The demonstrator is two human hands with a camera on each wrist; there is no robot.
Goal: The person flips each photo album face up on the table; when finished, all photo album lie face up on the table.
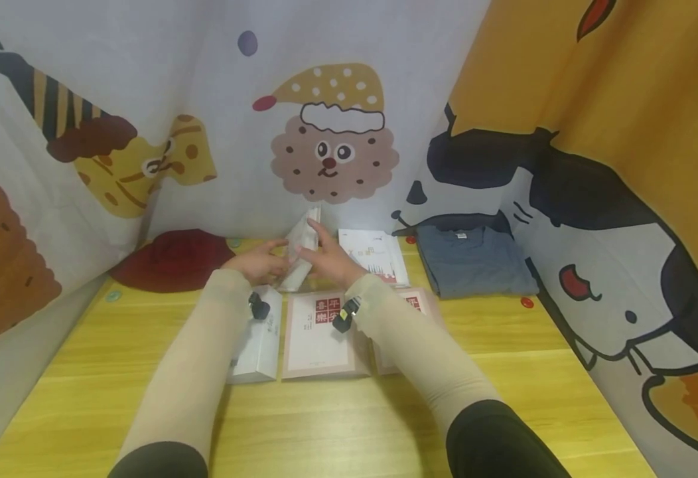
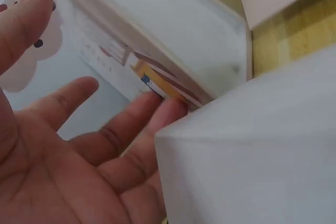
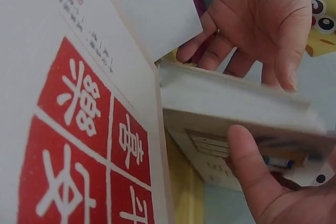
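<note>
A pale book point(image 1: 298, 259) stands tilted on edge at the back middle of the table, between both hands. In the right wrist view the book's page edges point(image 3: 231, 95) and a printed cover with a small coloured picture show. My right hand point(image 1: 338, 264) holds the book from its right side, its thumb point(image 3: 244, 148) on the cover; some of its fingers are out of sight. On the other side my left hand point(image 1: 261, 262) touches the book with loosely spread fingers point(image 2: 123, 135). Just in front lies a white book point(image 1: 262, 348), beside a pink-bordered book point(image 1: 310, 342) with red characters.
A second pink-bordered book point(image 1: 423, 307) lies partly under the right forearm. Behind it is a white booklet point(image 1: 385, 249). A dark red hat point(image 1: 172, 262) sits at the back left, a folded grey T-shirt point(image 1: 474, 262) at the back right. Printed curtains point(image 1: 217, 86) enclose the table point(image 1: 301, 431).
</note>
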